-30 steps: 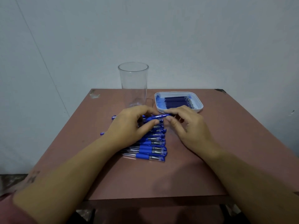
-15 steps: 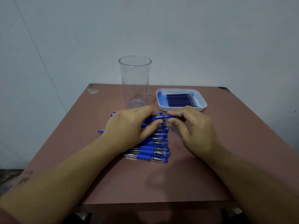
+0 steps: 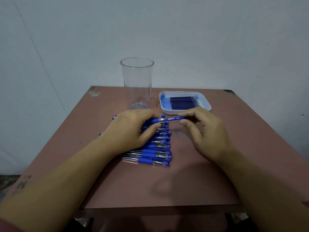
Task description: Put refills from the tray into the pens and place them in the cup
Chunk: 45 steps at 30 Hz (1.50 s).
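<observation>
Your left hand [image 3: 132,129] and right hand [image 3: 205,131] each pinch one end of a blue pen [image 3: 168,120], held level just above the row of pens [image 3: 155,154] on the bench [image 3: 167,185]. The clear cup [image 3: 137,84] stands behind your left hand. The white tray [image 3: 207,106] of refills [image 3: 182,103] sits behind your right. The pen's white print is too blurred to read.

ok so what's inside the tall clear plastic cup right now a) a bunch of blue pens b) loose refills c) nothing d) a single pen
c: the tall clear plastic cup is see-through and empty; the blue pens lie in a row on the brown table and the dark blue refills sit in the white rectangular tray.
</observation>
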### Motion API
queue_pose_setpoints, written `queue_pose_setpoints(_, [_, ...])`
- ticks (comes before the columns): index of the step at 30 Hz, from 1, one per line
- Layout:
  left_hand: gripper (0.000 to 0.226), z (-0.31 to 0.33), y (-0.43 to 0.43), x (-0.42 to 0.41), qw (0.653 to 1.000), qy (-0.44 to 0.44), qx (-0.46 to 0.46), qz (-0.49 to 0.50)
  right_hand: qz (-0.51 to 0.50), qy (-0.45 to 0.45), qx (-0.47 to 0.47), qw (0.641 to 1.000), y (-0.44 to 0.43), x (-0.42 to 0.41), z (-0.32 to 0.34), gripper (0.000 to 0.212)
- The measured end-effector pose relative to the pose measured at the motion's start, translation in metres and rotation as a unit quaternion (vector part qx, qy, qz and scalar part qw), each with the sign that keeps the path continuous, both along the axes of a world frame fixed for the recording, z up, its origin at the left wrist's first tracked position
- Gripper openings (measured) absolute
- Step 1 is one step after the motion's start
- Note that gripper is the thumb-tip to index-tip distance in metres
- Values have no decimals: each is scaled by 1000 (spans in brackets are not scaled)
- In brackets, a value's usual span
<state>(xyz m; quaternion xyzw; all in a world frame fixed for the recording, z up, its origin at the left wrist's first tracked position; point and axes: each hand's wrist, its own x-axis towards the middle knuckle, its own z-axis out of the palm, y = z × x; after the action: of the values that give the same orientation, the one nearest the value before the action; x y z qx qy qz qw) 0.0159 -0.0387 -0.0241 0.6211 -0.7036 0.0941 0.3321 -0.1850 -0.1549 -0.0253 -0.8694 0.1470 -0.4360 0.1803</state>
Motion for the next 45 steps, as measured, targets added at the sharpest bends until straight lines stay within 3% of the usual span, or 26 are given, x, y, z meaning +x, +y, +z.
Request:
queue_pose_setpoints(3, [32,-1,-1,6,1000,3,-9,-22,-23,10,44,999,-11,-13,5,11])
queue_pose_setpoints(8, [37,-3,-1,14,999,-30,-36,21,-36,115,76,990,-26,-26,2,22])
queue_pose_setpoints(13, [43,-2,0,12,999,29,-26,37,10,180,115,977,-19,-31,-8,21])
queue_pose_setpoints(18, [37,-2,1,13,998,42,-13,34,14,199,92,975,-24,-36,-13,18])
queue_pose_setpoints(26, [36,-1,5,12,999,35,2,22,23,174,70,982,-19,-31,-16,13])
queue_pose_setpoints(35, [34,-1,4,8,999,15,1,-28,9,71,6,997,0,-2,-3,24])
queue_pose_setpoints(45, [31,0,4,0,998,15,-19,-54,18,6,-51,999,1,2,-7,17])
